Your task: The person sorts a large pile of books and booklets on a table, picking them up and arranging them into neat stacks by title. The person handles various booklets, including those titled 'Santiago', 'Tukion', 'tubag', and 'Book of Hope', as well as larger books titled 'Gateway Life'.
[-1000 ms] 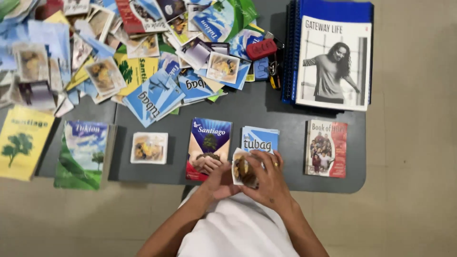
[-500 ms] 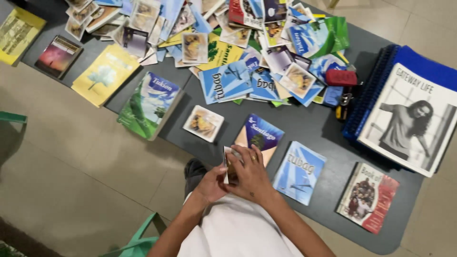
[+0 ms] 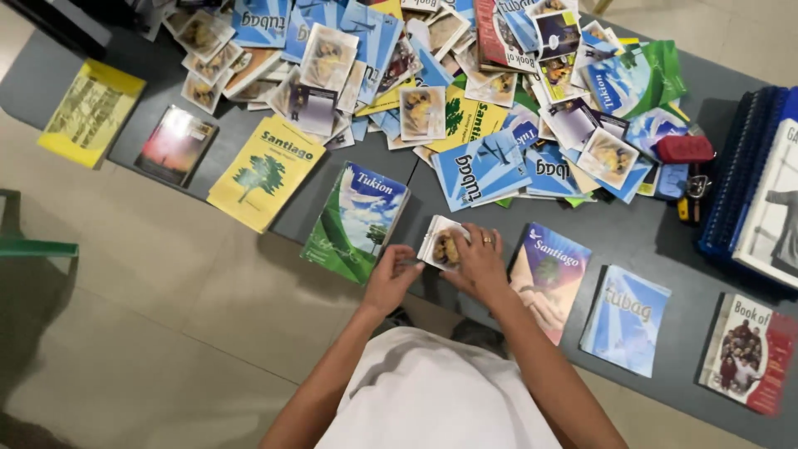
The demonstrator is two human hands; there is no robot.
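A small stack of white picture cards (image 3: 438,239) lies on the grey table (image 3: 640,237), between a green landscape booklet (image 3: 353,220) and a blue-and-red booklet (image 3: 549,278). My right hand (image 3: 478,264), with a ring on one finger, lies over the stack's near right side and grips it. My left hand (image 3: 389,278) pinches the stack's near left corner, beside the green booklet. Part of the top card is hidden under my right fingers.
A big loose heap of booklets and picture cards (image 3: 465,91) covers the far side. Yellow booklets (image 3: 262,170), a dark booklet (image 3: 174,143), a light blue booklet (image 3: 625,320), a group-photo booklet (image 3: 746,353), blue spiral-bound books (image 3: 748,187) and a red case (image 3: 683,148) lie around. A green chair edge (image 3: 33,247) shows on the left.
Both hands have moved left along the table's near edge with the small cards, to the spot between the green and blue-and-red booklets. The camera view has swung left too.
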